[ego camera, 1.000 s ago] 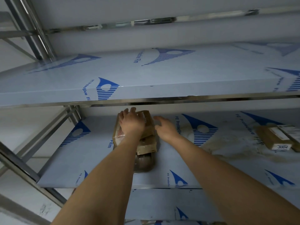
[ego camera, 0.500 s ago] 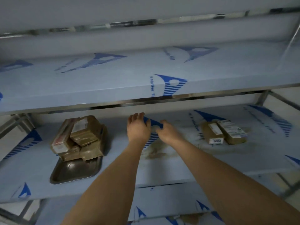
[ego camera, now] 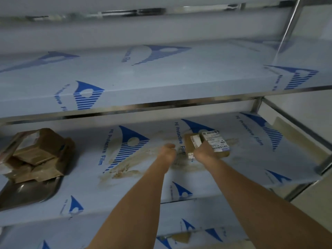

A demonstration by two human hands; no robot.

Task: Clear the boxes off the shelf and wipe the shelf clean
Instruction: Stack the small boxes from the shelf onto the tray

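Note:
Two small brown cardboard boxes (ego camera: 214, 141) with white labels lie side by side on the middle shelf (ego camera: 242, 164), right of centre. My right hand (ego camera: 204, 152) covers their near ends and grips them; its fingers are hidden. Just to their left, my left hand (ego camera: 168, 150) hovers over the shelf with fingers curled in and nothing in it. The shelf's blue-printed protective film carries brown dirt smears (ego camera: 125, 168) around and in front of my hands.
A pile of brown boxes (ego camera: 37, 155) sits on a metal tray (ego camera: 27, 194) at the shelf's left end. The upper shelf (ego camera: 161, 78) overhangs close above. Steel posts (ego camera: 324, 166) bound the right end. A lower shelf (ego camera: 197, 212) shows below.
My view and both hands have swung right, away from the pile on the tray. My right hand has reached the two small boxes and taken hold of them; my left hand has curled in.

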